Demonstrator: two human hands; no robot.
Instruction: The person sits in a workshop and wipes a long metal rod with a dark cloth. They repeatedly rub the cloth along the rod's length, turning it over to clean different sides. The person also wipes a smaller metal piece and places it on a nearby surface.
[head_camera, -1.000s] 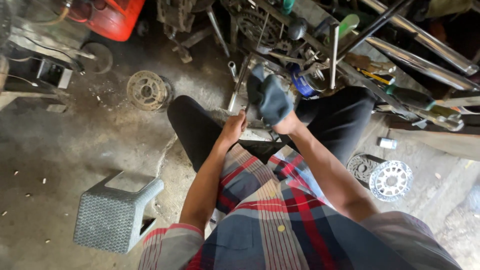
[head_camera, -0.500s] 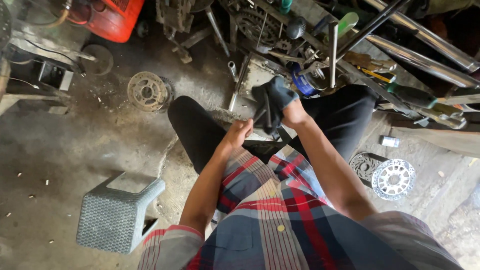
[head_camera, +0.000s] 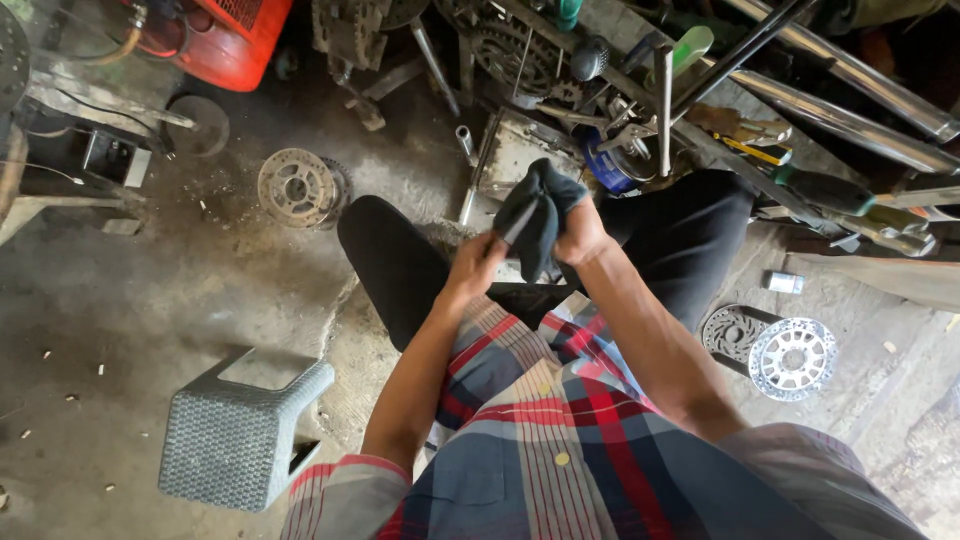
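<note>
A dark, crumpled cloth rag (head_camera: 535, 215) is gripped in the right hand (head_camera: 583, 232), which has been drawn back toward the body since a moment ago. The left hand (head_camera: 472, 267) has been raised to meet it, and the rag's lower edge is pinched in its fingers, so the cloth is now shared by both hands. Both forearms are bent inward above the knees. A grey woven plastic stool (head_camera: 240, 430) stands left of the left hand.
</note>
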